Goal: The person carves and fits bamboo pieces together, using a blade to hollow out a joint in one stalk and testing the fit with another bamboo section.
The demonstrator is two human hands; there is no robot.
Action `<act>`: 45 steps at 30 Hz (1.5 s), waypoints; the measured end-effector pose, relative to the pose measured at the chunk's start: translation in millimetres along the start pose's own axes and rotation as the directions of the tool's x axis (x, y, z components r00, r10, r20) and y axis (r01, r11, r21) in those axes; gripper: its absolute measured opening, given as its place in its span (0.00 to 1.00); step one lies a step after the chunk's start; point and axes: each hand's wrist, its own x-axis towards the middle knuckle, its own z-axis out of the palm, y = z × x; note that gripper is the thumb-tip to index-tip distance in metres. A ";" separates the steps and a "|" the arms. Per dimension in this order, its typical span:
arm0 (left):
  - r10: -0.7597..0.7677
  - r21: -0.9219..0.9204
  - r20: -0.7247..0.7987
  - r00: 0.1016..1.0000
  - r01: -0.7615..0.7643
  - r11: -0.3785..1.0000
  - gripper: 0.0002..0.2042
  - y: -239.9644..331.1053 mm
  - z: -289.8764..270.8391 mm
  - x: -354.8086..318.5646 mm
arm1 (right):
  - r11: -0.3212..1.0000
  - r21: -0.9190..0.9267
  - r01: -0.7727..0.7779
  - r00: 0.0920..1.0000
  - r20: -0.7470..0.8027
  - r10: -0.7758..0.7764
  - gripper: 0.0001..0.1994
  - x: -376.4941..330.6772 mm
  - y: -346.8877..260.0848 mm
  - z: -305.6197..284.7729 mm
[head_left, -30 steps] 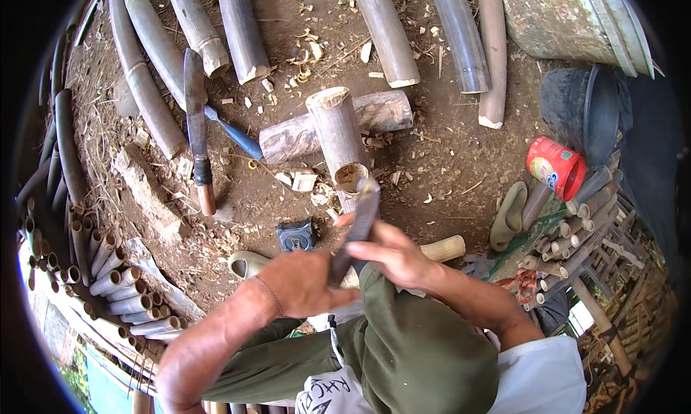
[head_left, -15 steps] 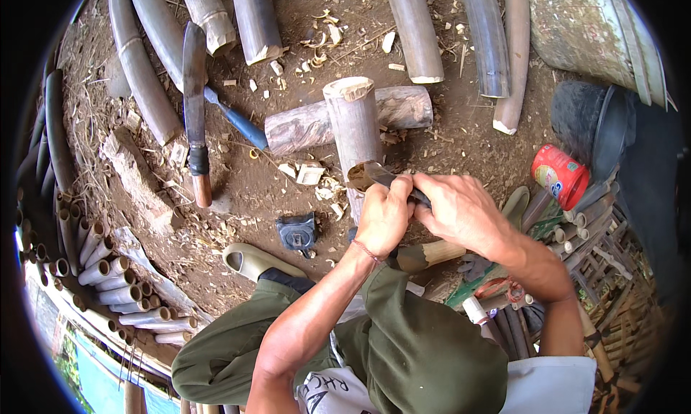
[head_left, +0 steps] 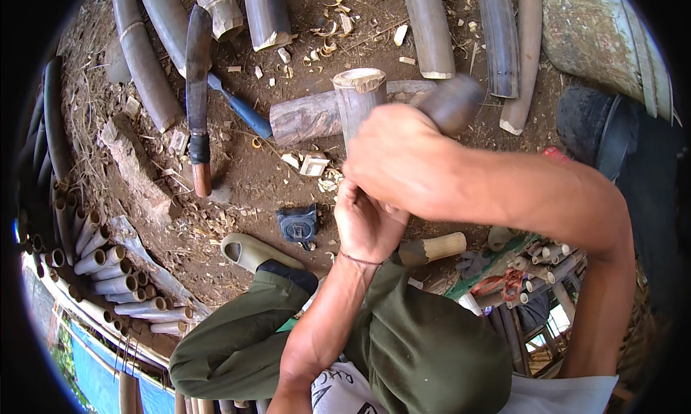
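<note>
A thick bamboo piece (head_left: pixel 361 101) with a pale cut end rests across a short log (head_left: pixel 306 119); its nearer part is hidden behind my hands. My right hand (head_left: pixel 399 151) is a closed fist above my left, blurred by motion. From it a dark, rounded, blunt-ended object (head_left: pixel 453 104) juts out to the right, too smeared to name. My left hand (head_left: pixel 368 223) is curled just below the right, with the thumb and some fingers showing. Whatever it grips is hidden behind the right fist and forearm.
A long machete (head_left: pixel 197 97), a blue-handled chisel (head_left: pixel 241 113) and a black tape measure (head_left: pixel 298 223) lie to the left. Bamboo poles (head_left: pixel 427 29) line the far side. A bucket (head_left: pixel 586 122) and a large drum (head_left: pixel 601 36) stand right. Cut bamboo tubes (head_left: pixel 122 284) are stacked at lower left.
My right hand has left the dark-handled blade and risen over my left hand, now with the blunt dark object. My left wrist has turned slightly. The blade is now hidden.
</note>
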 end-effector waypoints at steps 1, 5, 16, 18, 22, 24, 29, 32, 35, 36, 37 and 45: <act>0.008 -0.043 0.035 0.999 -0.007 0.999 0.24 -0.6 3.5 0.8 | 1.000 -0.021 0.021 1.000 0.010 -0.021 0.05 6.9 4.2 -4.1; -0.044 -0.074 0.349 0.936 0.074 0.995 0.19 -9.2 -16.7 14.3 | 0.995 0.090 -0.052 0.993 0.106 0.042 0.07 -2.0 18.2 18.9; -0.002 0.497 -0.157 0.988 0.080 0.864 0.22 -49.2 -30.6 -6.9 | 0.905 0.355 -0.236 0.915 -0.232 0.330 0.17 -73.0 -40.1 131.4; 0.024 0.626 -0.261 0.965 0.150 0.765 0.19 -38.8 -25.5 -14.2 | 0.828 0.483 -0.283 0.880 -0.214 0.425 0.13 -72.9 -55.6 138.3; 0.107 0.859 -0.245 0.964 0.164 0.486 0.19 -15.6 -30.1 -17.1 | 0.655 0.700 -0.283 0.785 -0.224 0.578 0.14 -53.7 -86.7 156.7; 0.185 0.952 -0.187 0.965 0.132 0.276 0.20 -5.6 -26.7 -15.1 | 0.547 0.802 -0.238 0.758 -0.199 0.621 0.15 -45.1 -96.5 157.4; 0.230 0.973 0.011 0.973 0.042 -0.225 0.24 22.6 -40.9 -5.2 | 0.317 0.933 -0.170 0.702 -0.111 0.703 0.18 -19.4 -121.9 157.2; 0.186 0.925 0.073 0.980 0.003 -0.381 0.21 34.2 -20.3 -3.9 | 0.218 0.955 -0.201 0.688 -0.021 0.726 0.18 -3.6 -130.0 158.7; 0.107 0.870 0.120 0.987 -0.053 -0.490 0.23 47.4 -38.9 7.4 | 0.186 0.961 -0.206 0.681 0.005 0.733 0.18 3.1 -132.9 156.9; 0.137 0.901 0.104 0.985 -0.034 -0.433 0.23 45.6 -38.3 6.6 | 0.222 0.954 -0.202 0.679 -0.027 0.733 0.18 0.2 -130.4 155.2; 0.164 0.927 0.085 0.983 -0.018 -0.374 0.23 40.3 -37.5 5.9 | 0.258 0.946 -0.198 0.677 -0.059 0.733 0.19 -5.9 -126.9 154.6; 0.238 0.945 -0.013 0.971 -0.066 0.321 0.26 -24.4 -7.1 5.3 | 0.798 0.558 -0.229 0.750 -0.421 0.510 0.16 -65.2 -34.2 137.1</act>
